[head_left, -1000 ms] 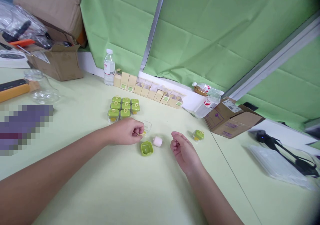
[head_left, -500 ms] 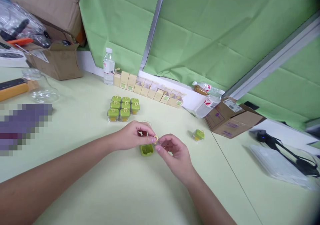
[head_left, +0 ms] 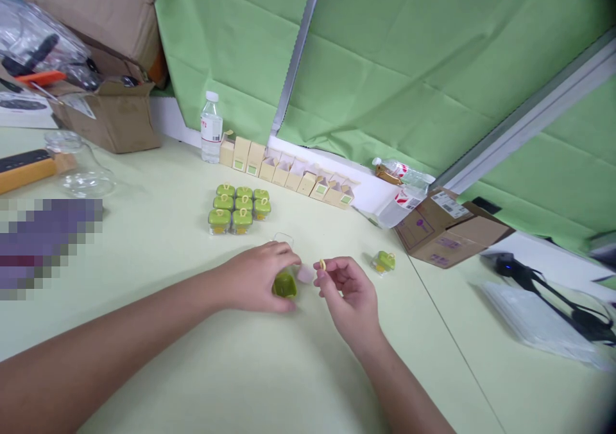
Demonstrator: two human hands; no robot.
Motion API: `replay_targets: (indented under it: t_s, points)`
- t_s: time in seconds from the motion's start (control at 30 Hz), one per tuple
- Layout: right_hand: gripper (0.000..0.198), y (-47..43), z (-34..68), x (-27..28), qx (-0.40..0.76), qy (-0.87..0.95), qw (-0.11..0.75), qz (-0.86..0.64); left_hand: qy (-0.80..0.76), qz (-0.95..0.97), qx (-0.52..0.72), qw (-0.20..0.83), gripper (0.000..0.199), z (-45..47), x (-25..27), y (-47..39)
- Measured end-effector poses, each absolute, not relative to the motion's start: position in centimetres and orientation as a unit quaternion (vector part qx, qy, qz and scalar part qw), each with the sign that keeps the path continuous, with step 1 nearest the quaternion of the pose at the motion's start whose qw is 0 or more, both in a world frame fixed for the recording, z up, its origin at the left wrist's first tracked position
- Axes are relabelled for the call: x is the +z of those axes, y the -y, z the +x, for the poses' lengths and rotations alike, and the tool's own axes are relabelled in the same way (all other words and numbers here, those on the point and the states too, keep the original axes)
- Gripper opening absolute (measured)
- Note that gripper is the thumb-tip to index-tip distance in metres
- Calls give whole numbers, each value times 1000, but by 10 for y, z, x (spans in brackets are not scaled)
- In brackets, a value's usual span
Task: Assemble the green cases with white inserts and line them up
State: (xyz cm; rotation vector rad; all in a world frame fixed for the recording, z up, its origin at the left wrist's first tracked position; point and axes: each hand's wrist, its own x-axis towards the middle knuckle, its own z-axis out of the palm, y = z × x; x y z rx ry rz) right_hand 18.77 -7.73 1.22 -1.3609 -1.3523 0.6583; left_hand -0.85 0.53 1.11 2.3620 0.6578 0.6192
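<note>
My right hand (head_left: 349, 296) pinches a small yellow ring (head_left: 323, 264) between thumb and fingertips, just above the table. To its left, my left hand (head_left: 260, 277) arches with thumb and fingers spread around an upturned green lid (head_left: 285, 286), whose hollow side faces up. Whether the fingers touch the lid I cannot tell. Between the hands lies a small pale pinkish piece (head_left: 304, 274). Behind my left hand a clear cup (head_left: 283, 237) shows only in part. Farther back stand several clear little jars with green lids and yellow loops (head_left: 242, 216).
One more green-lidded jar (head_left: 385, 262) stands at the right. Small beige boxes (head_left: 282, 171) line the wall beside an upright water bottle (head_left: 210, 129). Bottles lie near a cardboard box (head_left: 445, 228). At far right are a plastic bag (head_left: 534, 325) and black cables; at left, a glass vessel (head_left: 79, 164).
My hands have parted. The yellow ring, earlier between both hands, is now in my right hand alone. My left hand has moved down around the green lid, and the pale piece has come into view.
</note>
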Motion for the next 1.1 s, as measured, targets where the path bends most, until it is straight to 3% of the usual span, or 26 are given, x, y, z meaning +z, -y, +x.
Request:
replay_targets:
  t_s: [0.2, 0.73, 1.1]
  points:
    - [8, 77, 187, 12, 227, 631, 472, -573, -228, 924, 210, 224, 33, -7, 1, -6]
    - [24, 80, 184, 14, 152, 725, 417, -527, -186, 908, 287, 244, 53, -4, 2, 0]
    - [20, 82, 176, 15, 105, 697, 399, -587, -147, 934, 298, 132, 61, 2, -9, 5]
